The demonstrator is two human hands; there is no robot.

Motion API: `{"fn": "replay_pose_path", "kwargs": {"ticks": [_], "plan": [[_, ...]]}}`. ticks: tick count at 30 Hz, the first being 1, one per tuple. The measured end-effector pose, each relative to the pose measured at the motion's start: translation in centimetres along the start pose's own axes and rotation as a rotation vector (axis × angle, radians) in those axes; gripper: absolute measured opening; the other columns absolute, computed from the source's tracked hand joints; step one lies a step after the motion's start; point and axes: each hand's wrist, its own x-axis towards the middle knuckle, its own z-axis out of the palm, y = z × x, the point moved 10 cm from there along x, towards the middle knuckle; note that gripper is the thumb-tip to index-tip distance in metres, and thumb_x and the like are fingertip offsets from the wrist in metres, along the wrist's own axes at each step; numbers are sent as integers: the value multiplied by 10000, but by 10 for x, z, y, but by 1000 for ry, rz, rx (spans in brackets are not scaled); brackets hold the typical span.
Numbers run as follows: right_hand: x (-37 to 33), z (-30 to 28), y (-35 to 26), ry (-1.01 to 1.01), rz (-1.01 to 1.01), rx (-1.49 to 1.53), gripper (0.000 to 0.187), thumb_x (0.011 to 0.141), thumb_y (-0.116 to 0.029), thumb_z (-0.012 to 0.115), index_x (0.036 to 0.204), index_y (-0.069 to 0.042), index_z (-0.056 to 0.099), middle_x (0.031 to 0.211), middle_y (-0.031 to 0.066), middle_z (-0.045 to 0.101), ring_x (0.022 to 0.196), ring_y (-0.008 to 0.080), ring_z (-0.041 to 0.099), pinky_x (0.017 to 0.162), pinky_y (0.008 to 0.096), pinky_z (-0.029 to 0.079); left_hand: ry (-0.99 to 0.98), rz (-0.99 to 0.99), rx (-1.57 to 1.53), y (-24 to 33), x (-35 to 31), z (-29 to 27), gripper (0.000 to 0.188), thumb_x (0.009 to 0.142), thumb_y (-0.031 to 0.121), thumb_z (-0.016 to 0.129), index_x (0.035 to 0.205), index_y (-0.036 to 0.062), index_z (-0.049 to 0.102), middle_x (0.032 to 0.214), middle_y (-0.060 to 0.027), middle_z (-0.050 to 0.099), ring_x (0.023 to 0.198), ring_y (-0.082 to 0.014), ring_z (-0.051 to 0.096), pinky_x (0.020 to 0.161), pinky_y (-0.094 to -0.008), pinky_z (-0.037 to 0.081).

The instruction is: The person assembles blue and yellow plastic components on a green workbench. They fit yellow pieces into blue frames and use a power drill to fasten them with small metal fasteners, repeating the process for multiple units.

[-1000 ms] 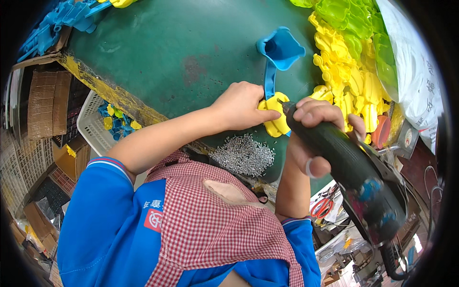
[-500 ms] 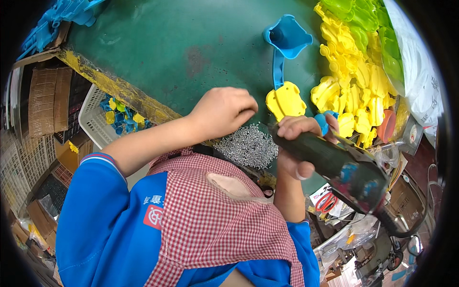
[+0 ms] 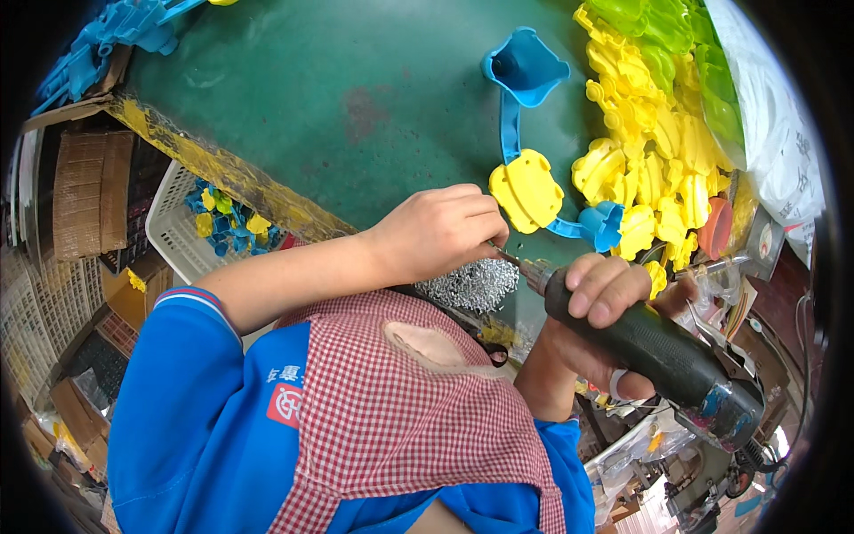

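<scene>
My right hand (image 3: 609, 289) is wrapped round a black electric screwdriver (image 3: 676, 356), its bit pointing left. At the bit's tip, the fingers of my left hand (image 3: 440, 231) are pinched together; whatever they hold is too small to make out. Just beyond lies a yellow plastic piece (image 3: 527, 191) with rounded lobes, on the table. From it a blue arm runs away to a wide blue cup (image 3: 527, 67), and another leads right to a smaller blue cup (image 3: 601, 224). Below my left hand is a pile of small silver screws (image 3: 473, 285), partly hidden by that hand.
Yellow plastic parts (image 3: 658, 133) are heaped at the right, beside green parts (image 3: 645, 27) and a white bag (image 3: 765, 116). More blue parts (image 3: 116, 40) sit at the far left. A white basket (image 3: 173, 227) stands beyond the green table's (image 3: 294, 98) left edge.
The screwdriver has moved right, and its bit now shows. My left hand has shifted right to the bit's tip. The yellow piece and wide blue cup sit slightly further left.
</scene>
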Motion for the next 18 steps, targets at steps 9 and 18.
{"fn": "replay_pose_path", "kwargs": {"ticks": [9, 18], "plan": [[2, 15, 3, -41, 13, -159, 928, 803, -663, 585, 1460, -114, 226, 800, 83, 539, 688, 205, 536, 662, 363, 444, -57, 44, 252, 12, 5, 0, 246, 645, 109, 749, 833, 67, 597, 788, -51, 574, 763, -228, 585, 669, -335, 499], [17, 15, 12, -3, -240, -317, 973, 767, -724, 566, 1426, -112, 193, 787, 94, 542, 665, 215, 559, 637, 390, 478, -79, -673, -98, -81, 9, 9, 550, 681, 375, 774, 1036, 19, 551, 888, -149, 641, 827, -367, 629, 728, -432, 514]]}}
